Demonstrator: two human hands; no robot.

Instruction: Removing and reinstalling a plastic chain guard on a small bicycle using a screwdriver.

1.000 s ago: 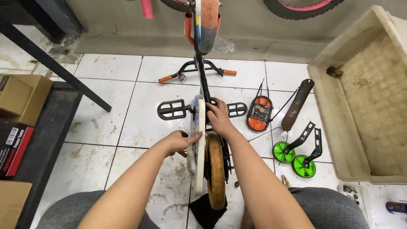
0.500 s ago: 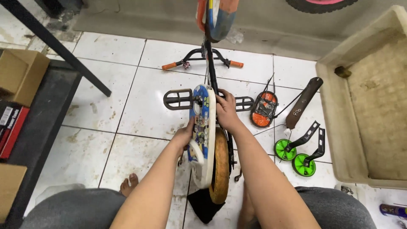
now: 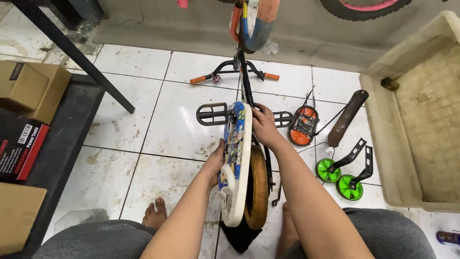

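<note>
The floor [image 3: 158, 120] is made of white tiles with dark lines and dirty marks. At its far left edge lie brown cardboard boxes [image 3: 33, 88] and a red and black box [image 3: 19, 148] on a dark mat. A black table leg [image 3: 76, 57] slants across the far left corner.

In the middle stands a small bike [image 3: 244, 158], upside down on the floor, its black pedals [image 3: 213, 114] sticking out to the sides. The left hand [image 3: 215, 160] presses flat on the side of the white chain cover [image 3: 235, 168] with cartoon pictures, fingers held together. The right hand [image 3: 263, 127] is wrapped around the bike frame just beside the top of that cover. The brown wheel [image 3: 258, 187] sits right next to the cover. Bare feet [image 3: 154, 213] rest on the tiles below.

Past the bike lie black handlebars [image 3: 235, 72] with orange grips by the grey wall. To the right are an orange and black part [image 3: 302, 125], a brown seat [image 3: 347, 117] and two green training wheels [image 3: 338, 177]. A big tan tub [image 3: 421, 115] fills the right edge.
</note>
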